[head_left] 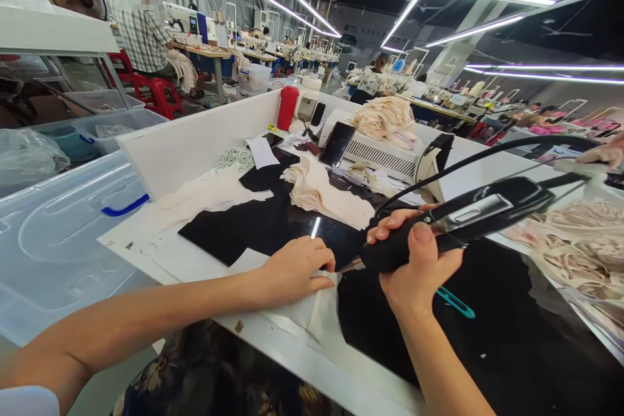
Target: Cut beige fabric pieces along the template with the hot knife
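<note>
My right hand (422, 260) is wrapped round the dark handle of a black corded handheld tool (480, 211) with a silver plate on its side. The tool's narrow front end points down and left, close to my left fingertips. My left hand (302, 268) rests at the near side of the worktop, fingers curled and closed on a thin white piece (292, 315); whether it is cloth or paper I cannot tell. Under the tool lies a black sheet (492, 312), with a teal bodkin-like strip (457, 303) on it. A stack of cream fabric pieces (331, 195) lies beyond my hands.
More cream pieces (209, 198) lie to the left on the white table (160, 260). At the back stand a red flask (287, 108), a phone (338, 144) and a vented white machine (375, 156) topped with fabric. The cord (487, 156) arches right. A clear bin (58, 240) stands left.
</note>
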`<act>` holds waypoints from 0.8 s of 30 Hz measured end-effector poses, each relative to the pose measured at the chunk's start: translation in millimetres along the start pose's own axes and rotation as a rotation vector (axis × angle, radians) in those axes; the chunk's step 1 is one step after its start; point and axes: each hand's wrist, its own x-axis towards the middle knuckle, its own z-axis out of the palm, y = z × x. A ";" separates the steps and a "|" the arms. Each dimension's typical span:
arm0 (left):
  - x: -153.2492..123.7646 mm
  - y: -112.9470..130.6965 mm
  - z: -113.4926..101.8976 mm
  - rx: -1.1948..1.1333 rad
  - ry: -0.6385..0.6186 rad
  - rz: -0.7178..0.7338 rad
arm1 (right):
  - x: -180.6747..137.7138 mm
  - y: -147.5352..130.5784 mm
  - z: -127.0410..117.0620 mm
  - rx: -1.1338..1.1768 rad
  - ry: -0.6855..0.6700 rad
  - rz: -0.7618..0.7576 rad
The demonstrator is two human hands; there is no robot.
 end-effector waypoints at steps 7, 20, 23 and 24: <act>-0.2 -0.7 1.1 0.017 0.002 0.008 | -2.0 -0.1 0.1 -0.043 0.000 0.011; -16.8 5.6 16.7 0.273 0.096 0.391 | -2.4 -0.6 3.7 -0.050 0.023 0.013; -22.6 7.2 15.1 0.283 0.088 0.379 | -2.3 -0.3 3.4 -0.040 0.021 0.010; -24.0 7.3 15.2 0.273 0.098 0.376 | -2.4 -0.2 3.2 -0.041 0.018 0.010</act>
